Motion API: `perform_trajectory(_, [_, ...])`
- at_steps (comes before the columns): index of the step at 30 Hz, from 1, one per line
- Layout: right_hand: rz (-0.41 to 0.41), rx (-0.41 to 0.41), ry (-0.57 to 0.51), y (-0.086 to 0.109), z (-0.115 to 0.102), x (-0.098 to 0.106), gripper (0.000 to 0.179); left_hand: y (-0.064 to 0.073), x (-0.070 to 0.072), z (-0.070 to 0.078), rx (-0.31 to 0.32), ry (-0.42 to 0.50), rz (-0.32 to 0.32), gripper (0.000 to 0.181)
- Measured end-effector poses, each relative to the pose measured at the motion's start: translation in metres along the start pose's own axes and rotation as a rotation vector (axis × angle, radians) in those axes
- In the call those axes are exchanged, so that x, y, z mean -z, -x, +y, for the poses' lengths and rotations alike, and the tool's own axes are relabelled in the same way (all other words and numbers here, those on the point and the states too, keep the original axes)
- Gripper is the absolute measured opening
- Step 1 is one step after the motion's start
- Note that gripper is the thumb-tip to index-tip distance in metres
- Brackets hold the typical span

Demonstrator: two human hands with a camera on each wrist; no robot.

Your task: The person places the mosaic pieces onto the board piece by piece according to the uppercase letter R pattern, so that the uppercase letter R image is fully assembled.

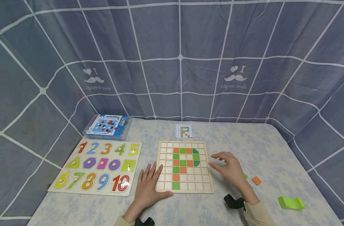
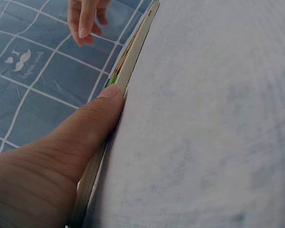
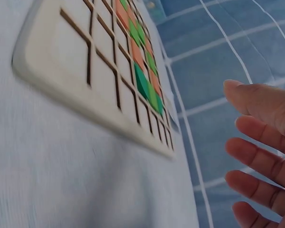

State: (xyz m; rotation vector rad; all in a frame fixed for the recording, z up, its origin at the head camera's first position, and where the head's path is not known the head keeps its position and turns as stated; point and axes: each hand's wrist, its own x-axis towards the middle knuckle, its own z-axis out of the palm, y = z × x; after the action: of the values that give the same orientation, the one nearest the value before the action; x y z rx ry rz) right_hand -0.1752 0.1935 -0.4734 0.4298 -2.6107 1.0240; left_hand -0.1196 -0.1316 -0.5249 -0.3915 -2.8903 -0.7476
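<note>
A wooden grid board (image 1: 198,186) lies on the table, with orange, light green and dark green tiles set in its squares in the shape of a letter. My left hand (image 1: 149,186) rests along its left side, fingers spread and the thumb (image 2: 97,107) on its near edge. Just right of the board, my right hand (image 1: 229,166) hovers with nothing between thumb and fingers; the right wrist view shows its fingers (image 3: 256,152) apart. Behind the board lies a small pattern card (image 1: 184,131) with the same coloured letter.
An orange tile (image 1: 256,180) and a partly hidden green tile (image 1: 245,176) lie right of my right hand. A bright green curved piece (image 1: 291,203) is further right. On the left are a number and shape puzzle board (image 1: 97,166) and a blue boxed set (image 1: 108,127).
</note>
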Motion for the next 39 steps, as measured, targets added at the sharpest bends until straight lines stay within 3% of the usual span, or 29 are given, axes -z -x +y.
perform_trajectory(7, [0.074,-0.04,0.044,0.011,0.017,0.028,0.034,0.0,-0.001,-0.001,-0.001,-0.005,-0.001,0.106])
perform_trajectory(16, [0.088,-0.15,0.082,0.024,0.031,0.046,0.04,0.0,0.0,-0.002,-0.003,-0.002,0.004,0.106])
perform_trajectory(28, [-0.018,-0.318,0.114,0.034,0.04,0.055,0.05,0.0,-0.002,-0.002,-0.001,-0.012,-0.002,0.106])
perform_trajectory(39, [-0.066,-0.364,0.154,0.041,0.049,0.055,0.049,0.0,-0.001,-0.001,-0.005,-0.009,0.007,0.106])
